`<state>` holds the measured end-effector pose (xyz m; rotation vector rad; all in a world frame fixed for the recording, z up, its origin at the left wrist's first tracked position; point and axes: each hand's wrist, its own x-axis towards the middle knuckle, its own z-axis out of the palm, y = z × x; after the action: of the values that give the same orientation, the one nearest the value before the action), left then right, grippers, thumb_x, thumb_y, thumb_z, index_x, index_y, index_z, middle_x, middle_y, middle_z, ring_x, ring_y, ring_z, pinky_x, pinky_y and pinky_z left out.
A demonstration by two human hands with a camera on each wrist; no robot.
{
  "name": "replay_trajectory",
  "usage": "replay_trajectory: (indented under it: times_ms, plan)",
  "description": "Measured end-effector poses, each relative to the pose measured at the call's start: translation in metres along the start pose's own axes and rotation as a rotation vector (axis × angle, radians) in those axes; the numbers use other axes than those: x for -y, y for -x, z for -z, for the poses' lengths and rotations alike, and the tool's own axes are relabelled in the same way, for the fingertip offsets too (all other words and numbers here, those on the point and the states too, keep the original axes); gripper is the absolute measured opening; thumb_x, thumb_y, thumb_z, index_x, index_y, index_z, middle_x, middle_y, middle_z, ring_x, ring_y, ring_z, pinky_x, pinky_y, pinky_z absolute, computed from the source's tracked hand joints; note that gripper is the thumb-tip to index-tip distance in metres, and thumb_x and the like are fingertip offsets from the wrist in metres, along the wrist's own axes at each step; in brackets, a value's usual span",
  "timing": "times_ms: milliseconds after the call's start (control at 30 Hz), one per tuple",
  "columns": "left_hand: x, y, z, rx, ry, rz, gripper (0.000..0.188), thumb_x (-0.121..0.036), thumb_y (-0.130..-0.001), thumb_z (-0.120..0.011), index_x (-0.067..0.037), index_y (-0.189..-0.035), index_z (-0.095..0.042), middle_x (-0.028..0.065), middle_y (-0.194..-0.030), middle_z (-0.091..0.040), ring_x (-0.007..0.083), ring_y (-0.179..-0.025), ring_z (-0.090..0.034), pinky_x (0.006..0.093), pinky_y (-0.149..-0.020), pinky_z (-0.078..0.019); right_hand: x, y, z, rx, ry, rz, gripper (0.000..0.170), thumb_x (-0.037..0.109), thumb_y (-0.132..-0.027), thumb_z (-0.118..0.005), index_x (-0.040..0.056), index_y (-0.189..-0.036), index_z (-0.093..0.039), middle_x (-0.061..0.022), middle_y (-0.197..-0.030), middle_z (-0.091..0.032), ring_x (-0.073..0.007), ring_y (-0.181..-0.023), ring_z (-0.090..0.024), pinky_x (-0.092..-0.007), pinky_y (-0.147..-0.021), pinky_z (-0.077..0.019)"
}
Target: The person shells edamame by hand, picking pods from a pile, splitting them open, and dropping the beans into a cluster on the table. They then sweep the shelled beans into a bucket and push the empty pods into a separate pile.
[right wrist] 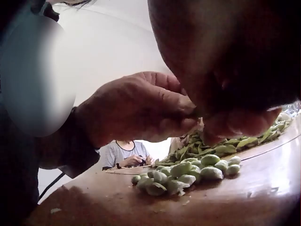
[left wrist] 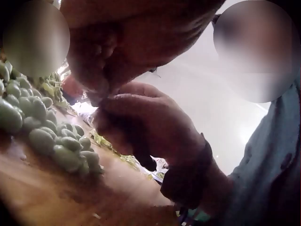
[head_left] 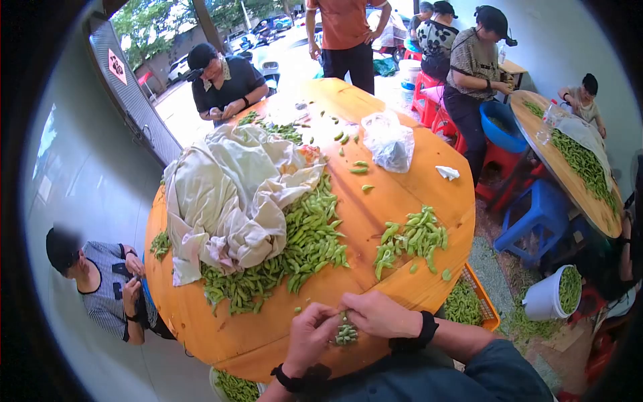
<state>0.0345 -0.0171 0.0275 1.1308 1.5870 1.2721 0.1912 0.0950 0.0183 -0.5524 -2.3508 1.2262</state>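
My left hand and right hand meet at the fingertips just over the near edge of the wooden table. Between them they pinch a green soybean pod, mostly hidden by the fingers. Below the fingers lies a small heap of shelled green beans, which shows larger in the right wrist view. Thumb and index finger of the left hand press together there. In the left wrist view the right hand has its fingers bent toward the same spot.
Ahead lies a big pile of pods, partly under a crumpled cloth. A smaller pod pile sits to the right, with a plastic bag beyond. Below the right edge stands an orange crate. Several people work around the tables.
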Motion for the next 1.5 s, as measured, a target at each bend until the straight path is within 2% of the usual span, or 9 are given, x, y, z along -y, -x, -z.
replay_trajectory:
  times_ms: [33,167,300,400,500,633,767,1133,1500]
  plan:
    - [-0.003,-0.002,0.004,0.056,0.281,0.211,0.004,-0.002,-0.092,-0.063,0.000,-0.093,-0.060,0.0034,-0.076,-0.065,0.0097,-0.061,-0.059,0.0248,-0.056,-0.0484,0.001,0.000,0.003,0.027,-0.075,-0.033,0.008,0.009,-0.087,-0.054,0.0023,-0.091,-0.054,-0.0225,-0.070,-0.059,-0.0423,-0.066,-0.062,-0.0479,-0.058,-0.0487]
    - [0.012,-0.008,0.007,0.090,0.445,0.288,0.002,-0.001,-0.093,-0.061,-0.001,-0.094,-0.060,0.0038,-0.077,-0.065,0.0094,-0.063,-0.060,0.0237,-0.059,-0.0493,-0.002,-0.002,0.008,0.104,-0.245,-0.122,0.012,0.012,-0.087,-0.054,0.0019,-0.092,-0.057,-0.0233,-0.077,-0.061,-0.0404,-0.073,-0.063,-0.0464,-0.065,-0.0494]
    - [0.011,-0.003,-0.005,-0.047,-0.440,-0.276,0.009,-0.009,-0.093,-0.065,-0.001,-0.097,-0.062,0.0032,-0.078,-0.066,0.0102,-0.066,-0.061,0.0252,-0.060,-0.0496,-0.014,-0.004,0.002,0.093,-0.152,-0.103,0.013,0.014,-0.088,-0.054,0.0011,-0.091,-0.057,-0.0241,-0.078,-0.061,-0.0401,-0.072,-0.062,-0.0455,-0.065,-0.0487]
    - [-0.001,-0.001,-0.007,-0.112,-0.637,-0.367,0.016,-0.011,-0.084,-0.072,0.001,-0.092,-0.065,0.0159,-0.081,-0.068,0.0269,-0.073,-0.069,0.0344,-0.067,-0.0541,-0.008,-0.003,-0.002,0.034,-0.162,-0.107,0.013,0.014,-0.087,-0.055,0.0004,-0.089,-0.055,-0.0235,-0.076,-0.059,-0.0412,-0.070,-0.060,-0.0458,-0.063,-0.0474]
    - [0.016,-0.004,-0.007,-0.149,-0.480,-0.275,0.016,-0.012,-0.085,-0.072,0.001,-0.092,-0.065,0.0172,-0.081,-0.068,0.0284,-0.074,-0.070,0.0361,-0.067,-0.0544,-0.008,-0.002,-0.009,-0.045,-0.144,-0.065,0.012,0.013,-0.086,-0.055,0.0007,-0.088,-0.054,-0.0237,-0.075,-0.058,-0.0410,-0.069,-0.059,-0.0458,-0.063,-0.0472]
    - [0.028,-0.005,-0.006,-0.181,-0.384,-0.258,0.015,-0.013,-0.100,-0.056,-0.001,-0.096,-0.064,0.0007,-0.077,-0.063,0.0079,-0.069,-0.055,0.0247,-0.060,-0.0436,-0.010,-0.005,-0.016,-0.106,-0.104,-0.005,0.011,0.012,-0.086,-0.056,0.0015,-0.088,-0.053,-0.0237,-0.073,-0.058,-0.0453,-0.070,-0.059,-0.0498,-0.062,-0.0478]
    - [0.029,-0.009,-0.008,-0.230,-0.293,-0.247,0.017,-0.016,-0.099,-0.058,0.000,-0.094,-0.064,0.0017,-0.072,-0.061,0.0088,-0.064,-0.054,0.0256,-0.057,-0.0437,-0.009,-0.007,-0.017,-0.104,-0.065,0.026,0.009,0.011,-0.086,-0.055,0.0023,-0.088,-0.053,-0.0239,-0.073,-0.059,-0.0456,-0.071,-0.060,-0.0507,-0.061,-0.0479]
    - [0.023,-0.013,-0.003,-0.027,0.463,0.312,0.013,-0.016,-0.096,-0.064,-0.003,-0.098,-0.063,0.0035,-0.075,-0.064,0.0136,-0.061,-0.060,0.0278,-0.055,-0.0476,-0.016,-0.005,-0.008,-0.065,-0.093,0.106,0.017,0.019,-0.091,-0.061,0.0028,-0.088,-0.055,-0.0211,-0.073,-0.059,-0.0416,-0.068,-0.061,-0.0461,-0.060,-0.0482]
    - [0.027,-0.011,-0.010,-0.114,0.027,0.054,0.021,-0.019,-0.098,-0.061,0.000,-0.103,-0.067,-0.0031,-0.076,-0.060,0.0034,-0.064,-0.051,0.0205,-0.057,-0.0429,-0.007,-0.006,-0.009,-0.115,0.092,-0.008,0.019,0.022,-0.089,-0.061,0.0038,-0.084,-0.058,-0.0202,-0.070,-0.061,-0.0414,-0.066,-0.062,-0.0484,-0.058,-0.0488]
